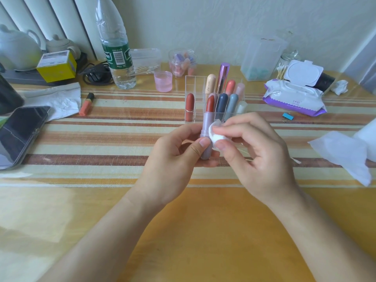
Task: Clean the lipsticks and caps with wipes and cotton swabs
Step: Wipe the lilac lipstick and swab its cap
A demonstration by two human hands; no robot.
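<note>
Now we're holding the open lipstick upright in our left hand, fingers curling round its lilac tube, while our right hand is pinching a white wipe against its side, above the striped mat on the yellow table; organiser just behind, pale wall beyond.

Lipstick: matt lilac plastic tube w/ waxy red bullet. Wipe pad at its 3 o'clock: soft white fibrous cloth. Organiser at 12: clear glossy acrylic; pink tube in it shiny metallic. Striped mat: coarse weave under glossy clear cover
</note>
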